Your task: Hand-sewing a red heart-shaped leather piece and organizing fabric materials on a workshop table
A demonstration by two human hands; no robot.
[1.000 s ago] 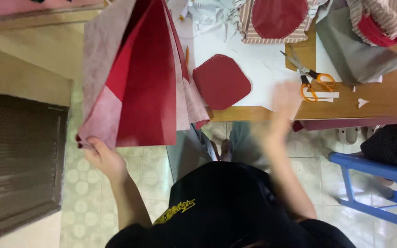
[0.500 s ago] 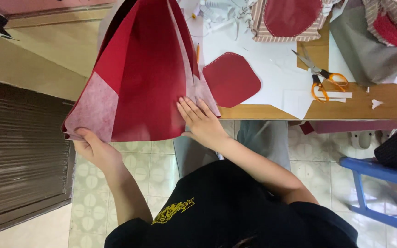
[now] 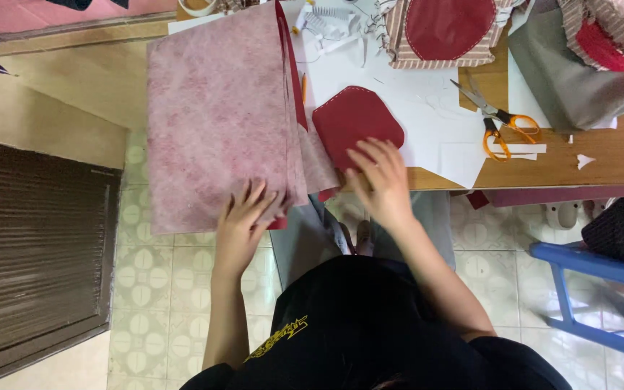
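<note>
Here left hand [image 3: 243, 220] flat, grip spread, on pink fabric sheet [image 3: 218, 115] edge; right hand [image 3: 377, 177] spread over red patch [image 3: 355, 123].

Left hand [image 3: 243, 217] and right hand [image 3: 378, 177] splayed flat, palms down.

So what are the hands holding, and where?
The left hand presses on the bottom edge of the big pinkish-red sheet. The right hand rests on the lower edge of the small dark red piece.

Scissors [image 3: 498, 119] right of leather piece [image 3: 355, 123]
</note>
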